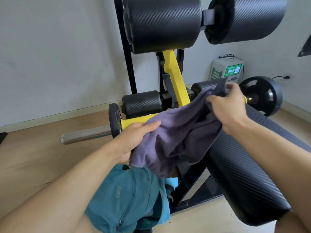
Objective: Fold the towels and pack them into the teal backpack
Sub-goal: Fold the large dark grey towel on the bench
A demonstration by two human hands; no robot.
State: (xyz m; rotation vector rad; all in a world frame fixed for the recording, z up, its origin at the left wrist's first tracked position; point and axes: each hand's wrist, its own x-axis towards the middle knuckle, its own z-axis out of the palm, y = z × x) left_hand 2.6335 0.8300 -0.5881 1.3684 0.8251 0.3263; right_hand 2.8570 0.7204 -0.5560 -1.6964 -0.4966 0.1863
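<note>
Pale wooden floor (pixel 33 157) and a plain white wall (pixel 58 56) frame a corner filled by a black-and-yellow gym machine (pixel 175 78) with thick padded rollers. You are holding a purple-grey towel (pixel 178 132) in the air between both hands, and it is not yet folded: it sags in a loose bunch. Your left hand (pixel 134 140) grips the near, lower edge with the fingers curled over the cloth. Your right hand (pixel 227 105) pinches a corner up and away from you, fingers closed on the fabric.

To fold it well, find two neighbouring corners first, one in each hand, and draw them apart until that edge goes taut and the rest hangs flat. Then bring the hands together so the corners meet, and halve it again. The long padded roller (pixel 244 174) just below your right hand looks like the only raised support at hand; draping the towel over it may steady the fold.

Directly beneath your left hand the teal backpack (pixel 127 195) lies on the floor, its top seemingly open toward the machine, with something light blue (pixel 171 182) showing at the mouth. Beyond your right hand sit a weight plate (pixel 262 95) and a green-and-white box (pixel 225 69) against the wall; beyond your left hand a bare steel bar end (pixel 84 135) juts out over the floor.
</note>
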